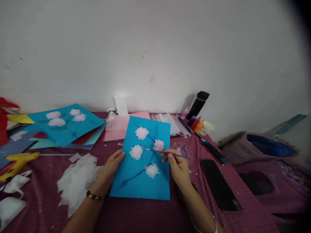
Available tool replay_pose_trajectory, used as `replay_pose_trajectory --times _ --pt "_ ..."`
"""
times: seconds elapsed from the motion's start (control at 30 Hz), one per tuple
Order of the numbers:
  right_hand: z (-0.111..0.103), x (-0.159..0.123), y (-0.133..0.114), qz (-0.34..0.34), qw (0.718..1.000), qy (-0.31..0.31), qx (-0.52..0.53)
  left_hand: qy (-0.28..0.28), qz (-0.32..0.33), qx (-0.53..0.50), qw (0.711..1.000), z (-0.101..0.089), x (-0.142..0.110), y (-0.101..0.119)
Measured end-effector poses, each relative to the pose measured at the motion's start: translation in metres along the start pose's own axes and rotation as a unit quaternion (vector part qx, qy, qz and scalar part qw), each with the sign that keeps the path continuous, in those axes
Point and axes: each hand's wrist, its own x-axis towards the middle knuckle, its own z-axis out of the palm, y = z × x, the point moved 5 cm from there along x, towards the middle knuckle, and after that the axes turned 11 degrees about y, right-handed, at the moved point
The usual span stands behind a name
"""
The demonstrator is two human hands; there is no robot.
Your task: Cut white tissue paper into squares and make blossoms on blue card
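My left hand (114,163) grips the left edge of a blue sheet of paper (138,191), thumb on top. Dark blue branches are painted on the sheet, with several fluffy tissue flowers on them; the upper ones look pinkish, and the lowest flower (152,170) is white. Between the fingers of my right hand (178,165) is a thin blue paintbrush (155,150), held nearly level across the sheet. Its tip meets the right side of the middle-left flower (136,152).
A pile of white tissue (77,181) and a yellow glue gun (18,163) lie left. Another blue flower picture (65,129) rests on papers behind. To the right are paint bottles (195,123), a black flask (198,105), a cutter (211,149) and a phone (220,186).
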Motion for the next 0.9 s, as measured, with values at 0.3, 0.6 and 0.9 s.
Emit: replay_pose_trajectory --times 0.3,0.6,0.9 --pt "0.005 0.0 0.009 -0.005 0.999 -0.017 -0.047 -0.004 0.001 -0.012 1.0 -0.001 0.001 -0.001" --pt "0.011 -0.005 0.013 0.004 0.998 -0.062 -0.029 -0.028 0.013 -0.001 1.0 -0.001 0.003 -0.005" --pt "0.019 -0.01 0.013 -0.008 0.996 -0.091 -0.018 -0.064 0.016 0.004 0.998 0.002 0.001 -0.007"
